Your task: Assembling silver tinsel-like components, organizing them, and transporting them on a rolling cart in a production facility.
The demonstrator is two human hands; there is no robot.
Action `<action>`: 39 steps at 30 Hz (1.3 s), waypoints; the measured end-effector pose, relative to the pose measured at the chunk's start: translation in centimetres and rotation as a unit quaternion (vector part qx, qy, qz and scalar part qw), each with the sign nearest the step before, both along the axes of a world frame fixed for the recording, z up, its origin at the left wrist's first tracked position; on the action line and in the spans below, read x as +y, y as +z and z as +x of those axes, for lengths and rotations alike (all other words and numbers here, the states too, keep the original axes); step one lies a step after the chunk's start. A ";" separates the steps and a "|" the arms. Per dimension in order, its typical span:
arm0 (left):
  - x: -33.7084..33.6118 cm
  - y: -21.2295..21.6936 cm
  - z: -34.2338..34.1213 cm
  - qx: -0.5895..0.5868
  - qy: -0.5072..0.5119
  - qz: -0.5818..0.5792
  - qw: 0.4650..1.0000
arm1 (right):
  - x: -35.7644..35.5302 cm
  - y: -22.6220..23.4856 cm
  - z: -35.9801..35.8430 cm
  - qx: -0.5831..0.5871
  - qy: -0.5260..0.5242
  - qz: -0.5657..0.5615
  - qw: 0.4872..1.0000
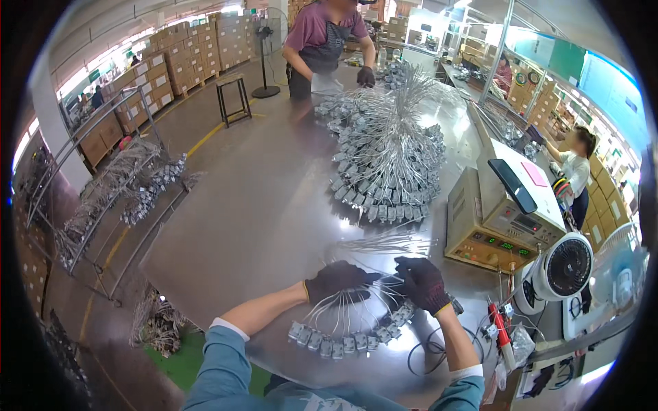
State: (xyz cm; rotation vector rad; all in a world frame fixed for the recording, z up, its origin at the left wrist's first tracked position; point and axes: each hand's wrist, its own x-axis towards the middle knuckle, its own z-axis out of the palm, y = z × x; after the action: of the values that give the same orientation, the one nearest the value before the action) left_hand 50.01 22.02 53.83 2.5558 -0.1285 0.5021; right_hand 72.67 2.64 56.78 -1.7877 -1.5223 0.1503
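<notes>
My left hand [338, 281], in a dark glove, is closed over a bundle of thin pale wires [334, 314]. The wires fan down to several small grey block-shaped parts [336, 348], set in an arc on the metal table near my body. Just to the right, my right hand [422, 283], also gloved, is closed with its fingertips pinching wire ends from the same fan. More loose wires [391, 244] lie flat just beyond my hands. Farther off stands a large heap of the same grey parts [387, 195], their wires gathered upward in the middle.
A test instrument [497, 226] with lit displays stands at right, a phone [512, 185] on it. Nearby are a small fan [567, 264], a red-handled tool [500, 325] and a black cable [428, 349]. Across the table, a person [325, 48] works. A rack [103, 198] of wired parts stands left.
</notes>
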 end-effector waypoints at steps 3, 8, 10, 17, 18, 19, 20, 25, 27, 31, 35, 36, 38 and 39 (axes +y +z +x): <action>2.4 -2.0 0.1 0.048 -0.023 0.047 0.997 | 0.9 0.2 -1.2 -0.025 -0.015 -0.020 0.999; 4.6 -4.0 -1.3 0.032 -0.073 0.054 0.995 | 0.1 0.4 -5.1 0.000 -0.023 0.012 1.000; 4.8 -3.7 -1.8 0.068 -0.109 0.000 0.992 | -2.1 2.6 -6.5 0.051 -0.031 -0.021 0.998; 6.2 -0.7 -4.0 0.092 -0.112 -0.011 0.989 | -8.4 2.1 -2.8 -0.191 -0.191 -0.029 0.962; 6.6 -1.0 -4.1 0.093 -0.109 -0.017 0.990 | -9.3 2.2 -2.5 -0.217 -0.203 -0.067 0.952; 6.8 -1.5 -4.2 0.088 -0.109 -0.006 0.990 | -10.2 1.6 -2.4 -0.218 -0.198 -0.071 0.953; 6.9 -1.5 -4.2 0.083 -0.112 0.004 0.990 | -11.4 0.8 -2.3 -0.235 -0.226 -0.115 0.938; 7.3 -2.5 -4.1 0.060 -0.136 -0.026 0.989 | -14.4 -1.8 -3.1 -0.432 -0.183 -0.193 0.862; 6.7 -2.0 -4.0 0.074 -0.138 -0.023 0.987 | -15.5 -5.4 -1.7 -0.342 -0.290 -0.171 0.877; 6.2 -2.7 -4.5 0.056 -0.129 -0.039 0.989 | -16.2 -5.0 1.9 -0.393 -0.189 -0.223 0.872; 5.7 -3.7 -4.9 0.049 -0.132 -0.014 0.990 | -13.3 -2.9 -3.0 -0.192 -0.266 -0.146 0.933; 5.6 -4.2 -4.9 0.019 -0.140 0.002 0.990 | -12.9 -2.8 -4.0 -0.200 -0.254 -0.120 0.939; 6.7 -5.0 -4.1 0.067 -0.123 0.020 0.990 | -12.5 -4.4 -3.3 -0.233 -0.216 -0.073 0.945; 7.9 -6.5 -3.6 0.069 -0.129 0.021 0.989 | -12.2 -5.7 -2.3 -0.211 -0.220 -0.076 0.949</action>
State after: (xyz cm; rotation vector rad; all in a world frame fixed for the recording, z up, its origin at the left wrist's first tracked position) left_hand 46.40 29.89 47.29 2.5553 -0.4162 0.2262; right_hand 70.34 -9.58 51.04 -2.3480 -1.3709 -0.3667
